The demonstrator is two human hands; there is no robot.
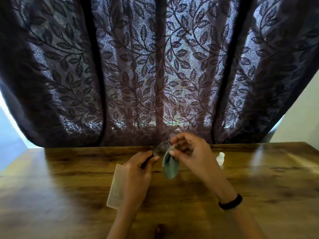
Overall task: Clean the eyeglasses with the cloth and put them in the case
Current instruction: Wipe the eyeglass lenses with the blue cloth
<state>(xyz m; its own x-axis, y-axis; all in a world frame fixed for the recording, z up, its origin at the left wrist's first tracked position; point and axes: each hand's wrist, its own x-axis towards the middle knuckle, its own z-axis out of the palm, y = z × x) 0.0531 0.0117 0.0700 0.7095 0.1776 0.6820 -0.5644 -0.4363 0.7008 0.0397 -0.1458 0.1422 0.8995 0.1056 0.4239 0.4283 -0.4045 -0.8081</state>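
Fingers (pixel 154 158) on eyeglasses (pixel 163 147), long axis diagonal

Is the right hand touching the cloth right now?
Touching. The head view shows the right hand pinching the cloth between thumb and fingertips.

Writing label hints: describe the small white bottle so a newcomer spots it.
On the wooden table, look toward the back edge by the leaf-patterned curtain. The bottle stands just right of the right hand; it is the only white, upright thing there.
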